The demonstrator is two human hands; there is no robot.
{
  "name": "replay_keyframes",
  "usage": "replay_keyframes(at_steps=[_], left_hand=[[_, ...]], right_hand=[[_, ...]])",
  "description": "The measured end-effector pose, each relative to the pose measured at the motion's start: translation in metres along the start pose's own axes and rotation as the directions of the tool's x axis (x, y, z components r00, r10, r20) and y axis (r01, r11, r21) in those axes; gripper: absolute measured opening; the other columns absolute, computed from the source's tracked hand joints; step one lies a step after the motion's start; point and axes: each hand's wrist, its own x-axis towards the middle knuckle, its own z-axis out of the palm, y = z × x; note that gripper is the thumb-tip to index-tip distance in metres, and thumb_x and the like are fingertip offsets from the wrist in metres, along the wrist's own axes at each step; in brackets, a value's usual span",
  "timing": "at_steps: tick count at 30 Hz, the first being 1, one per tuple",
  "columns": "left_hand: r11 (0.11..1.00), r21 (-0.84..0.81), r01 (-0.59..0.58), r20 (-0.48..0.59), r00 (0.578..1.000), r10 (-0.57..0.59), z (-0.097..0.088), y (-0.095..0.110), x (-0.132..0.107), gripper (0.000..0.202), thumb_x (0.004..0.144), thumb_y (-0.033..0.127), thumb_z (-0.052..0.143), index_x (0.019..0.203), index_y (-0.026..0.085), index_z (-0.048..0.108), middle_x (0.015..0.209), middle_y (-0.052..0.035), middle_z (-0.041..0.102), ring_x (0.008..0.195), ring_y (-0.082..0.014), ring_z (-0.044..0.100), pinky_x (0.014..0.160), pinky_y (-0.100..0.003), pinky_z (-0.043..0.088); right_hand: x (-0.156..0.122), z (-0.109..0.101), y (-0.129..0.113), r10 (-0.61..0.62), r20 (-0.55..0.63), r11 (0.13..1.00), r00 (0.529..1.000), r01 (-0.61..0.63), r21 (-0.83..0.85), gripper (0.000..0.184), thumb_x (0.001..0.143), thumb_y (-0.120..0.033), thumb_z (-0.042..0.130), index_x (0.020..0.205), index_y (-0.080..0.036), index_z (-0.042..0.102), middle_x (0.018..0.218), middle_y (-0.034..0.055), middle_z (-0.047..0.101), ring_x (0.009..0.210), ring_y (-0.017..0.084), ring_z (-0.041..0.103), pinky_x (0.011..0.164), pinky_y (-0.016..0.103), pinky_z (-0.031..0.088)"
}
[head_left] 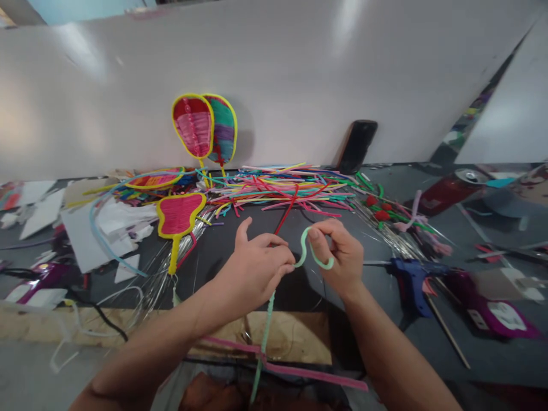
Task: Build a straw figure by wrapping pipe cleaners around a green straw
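Both my hands work a pale green pipe cleaner (305,246) over the dark table. My left hand (252,268) pinches it at mid-length, and the long tail hangs down toward my lap. My right hand (340,254) is closed on its upper end, which is bent into an S-shaped loop. A red pipe cleaner (286,216) runs from between my hands up to the heap of coloured pipe cleaners (278,188).
Woven yellow-rimmed paddle shapes (204,127) lean on the white wall, and another (177,217) lies flat. A black phone (357,145) is propped against the wall. A blue glue gun (413,279), red flowers (379,210), a can (447,191) and paper scraps (85,228) lie around.
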Motion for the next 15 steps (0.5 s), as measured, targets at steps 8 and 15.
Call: replay_keyframes(at_steps=[8, 15], left_hand=[[0.997, -0.048, 0.066, 0.064, 0.996, -0.063, -0.009, -0.011, -0.002, 0.027, 0.088, 0.019, 0.043, 0.109, 0.024, 0.059, 0.112, -0.0056, 0.065, 0.115, -0.022, 0.051, 0.106, -0.06, 0.006], [0.981, -0.153, 0.121, 0.109, 0.988, -0.105, -0.01, -0.026, 0.002, 0.018, 0.087, 0.028, 0.046, 0.09, 0.024, 0.064, 0.098, -0.001, 0.068, 0.104, -0.0195, 0.056, 0.107, -0.054, 0.012]], right_hand=[[-0.001, -0.002, -0.001, 0.005, 0.029, 0.974, 1.0, -0.011, 0.224, 0.011, 0.085, -0.021, 0.054, 0.076, -0.02, 0.059, 0.066, -0.0009, 0.059, 0.059, 0.012, 0.049, 0.065, 0.031, 0.04], [0.002, -0.007, 0.0, -0.139, 0.204, 0.93, 0.969, 0.057, 0.364, 0.008, 0.083, -0.019, 0.057, 0.077, -0.02, 0.063, 0.064, 0.0008, 0.061, 0.059, 0.014, 0.051, 0.067, 0.035, 0.042]])
